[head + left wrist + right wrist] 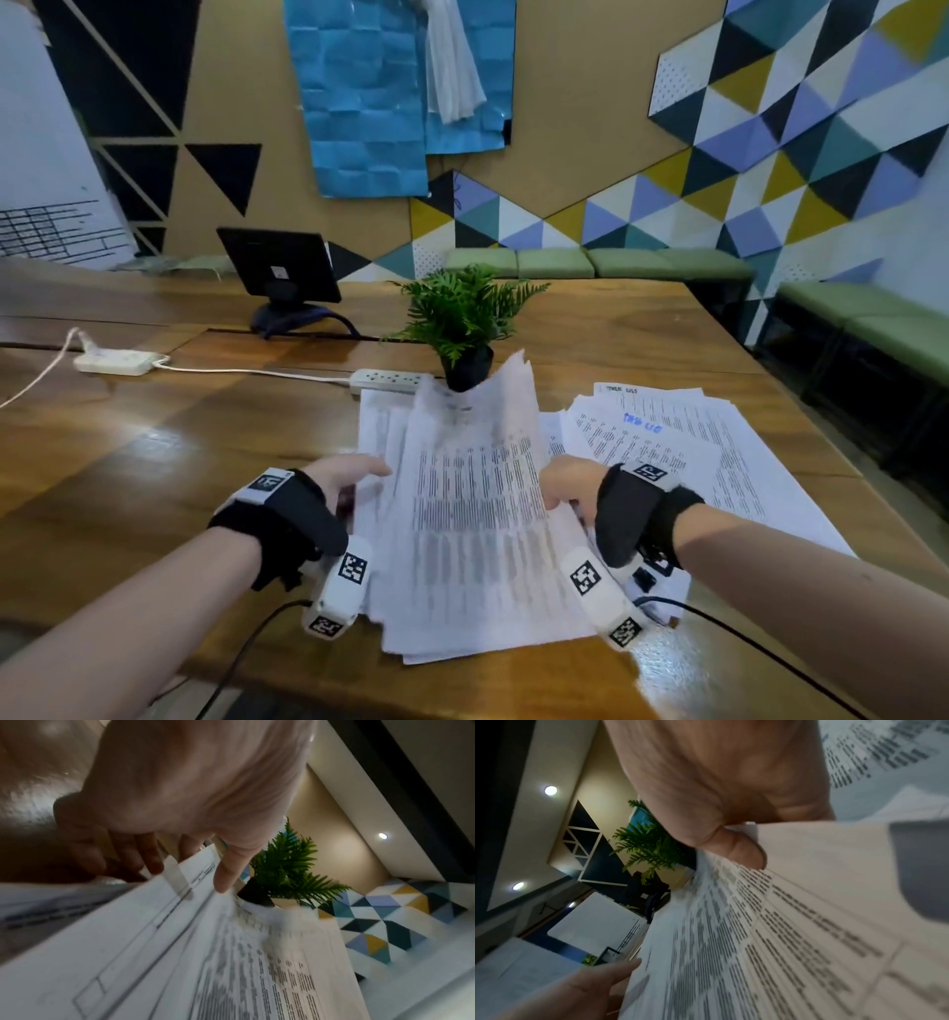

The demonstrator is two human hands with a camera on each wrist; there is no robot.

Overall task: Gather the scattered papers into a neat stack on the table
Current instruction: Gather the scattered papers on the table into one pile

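A thick bundle of printed papers (pixel 477 503) is held between both hands, its far end curling up off the wooden table (pixel 154 462). My left hand (pixel 344 478) grips the bundle's left edge; in the left wrist view the thumb lies on top of the papers (pixel 205 953) and the fingers (pixel 154 866) curl underneath. My right hand (pixel 565 483) pinches the right edge, its thumb pressed on the sheets (pixel 757 943). More printed sheets (pixel 667 437) lie fanned out on the table to the right, partly under my right wrist.
A small potted fern (pixel 462 318) stands just behind the bundle, beside a white power strip (pixel 385 381). A second white strip (pixel 115 361) and a monitor (pixel 280 267) are at the back left. Green benches (pixel 873 329) run along the right wall.
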